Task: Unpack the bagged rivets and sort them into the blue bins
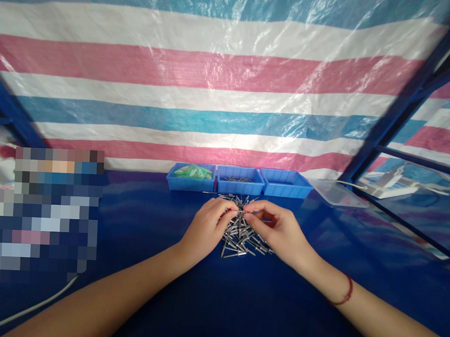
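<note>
A heap of small silver metal pins (240, 238) lies on the dark blue table (219, 297) in front of me. My left hand (207, 227) and my right hand (276, 228) hover over the heap, fingertips meeting above its middle. Both hands are pinched closed on a thin metal pin (241, 212) held between them. A red string bracelet (348, 292) circles my right wrist.
Three blue plastic trays stand in a row behind the heap: the left tray (190, 183) holds green pieces, the middle tray (239, 185) holds metal pins, the right tray (287, 188) looks bare. A clear plastic lid (338, 193) lies at right. A white cable (28, 309) runs at lower left.
</note>
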Tool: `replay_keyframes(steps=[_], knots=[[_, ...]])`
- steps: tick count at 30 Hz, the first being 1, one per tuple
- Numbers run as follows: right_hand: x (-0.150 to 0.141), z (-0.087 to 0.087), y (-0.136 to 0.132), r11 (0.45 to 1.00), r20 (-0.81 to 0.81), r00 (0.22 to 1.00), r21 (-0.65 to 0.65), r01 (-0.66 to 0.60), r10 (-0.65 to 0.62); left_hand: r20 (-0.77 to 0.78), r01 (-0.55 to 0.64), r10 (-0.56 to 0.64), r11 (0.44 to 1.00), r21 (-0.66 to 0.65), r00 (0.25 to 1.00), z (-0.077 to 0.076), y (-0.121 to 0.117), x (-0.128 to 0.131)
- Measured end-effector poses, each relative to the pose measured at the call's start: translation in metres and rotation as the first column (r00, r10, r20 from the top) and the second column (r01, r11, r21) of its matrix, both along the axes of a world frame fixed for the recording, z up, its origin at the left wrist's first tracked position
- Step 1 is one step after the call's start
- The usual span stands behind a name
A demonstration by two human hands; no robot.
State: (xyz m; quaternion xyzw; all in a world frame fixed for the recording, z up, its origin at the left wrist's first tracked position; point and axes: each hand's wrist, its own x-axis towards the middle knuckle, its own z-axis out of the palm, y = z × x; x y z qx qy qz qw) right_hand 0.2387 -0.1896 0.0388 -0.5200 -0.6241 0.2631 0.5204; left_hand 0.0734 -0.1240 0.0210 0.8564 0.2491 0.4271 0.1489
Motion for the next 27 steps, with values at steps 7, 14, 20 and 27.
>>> replay_keyframes(steps=[7, 14, 20, 27], knots=[[0.001, 0.013, -0.012, 0.939, 0.505, 0.857, 0.334, -0.084, -0.103, -0.061, 0.093, -0.093, 0.996, 0.010, 0.994, 0.000, 0.001, 0.001], [0.017, 0.030, 0.045, 0.900, 0.544, 0.750, 0.407, 0.155, -0.376, 0.073, 0.016, -0.010, 0.997, -0.073, 0.997, -0.002, 0.001, 0.000], [0.030, 0.041, 0.107, 0.922, 0.653, 0.662, 0.349, 0.170, -0.369, 0.085, 0.031, -0.025, 0.997, -0.077, 0.996, -0.003, 0.002, 0.000], [0.022, 0.028, 0.080, 0.969, 0.683, 0.698, 0.237, 0.067, -0.215, 0.132, 0.015, -0.014, 1.000, -0.006, 0.991, 0.001, 0.001, -0.002]])
